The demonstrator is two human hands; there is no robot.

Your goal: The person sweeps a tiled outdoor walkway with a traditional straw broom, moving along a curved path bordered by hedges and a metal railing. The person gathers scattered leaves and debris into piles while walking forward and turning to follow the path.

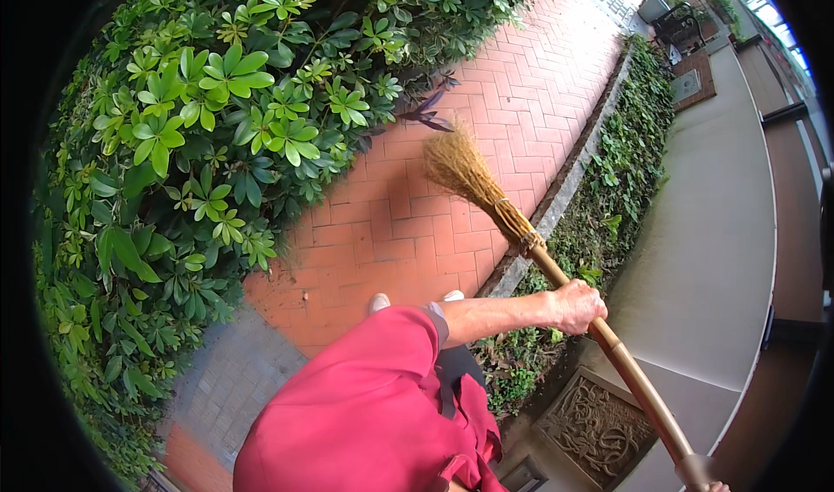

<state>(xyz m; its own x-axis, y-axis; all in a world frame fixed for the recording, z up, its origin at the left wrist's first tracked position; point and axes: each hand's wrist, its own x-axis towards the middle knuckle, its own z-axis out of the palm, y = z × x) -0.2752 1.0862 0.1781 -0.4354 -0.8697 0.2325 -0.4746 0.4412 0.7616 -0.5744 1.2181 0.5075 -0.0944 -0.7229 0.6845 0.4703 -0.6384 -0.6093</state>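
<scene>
A broom [641,382] with a bamboo-like handle slants across the right half of the head view. Its straw bristles [460,166] point up and left, over the red brick path, and seem raised off it. My left hand [577,307] is closed around the handle, a little below the binding of the bristles, with the forearm stretched out from a red sleeve. At the lower right edge a small part of my right hand [718,488] shows at the handle's lower end, closed on it; most of that hand is cut off.
Dense green shrubs [226,127] overhang the path [408,257] on the left. A stone curb [569,188] edges a strip of ground plants [630,136] beside a pale wall [712,231]. A carved relief panel [599,427] sits low at right. My shoes [380,302] stand on the bricks.
</scene>
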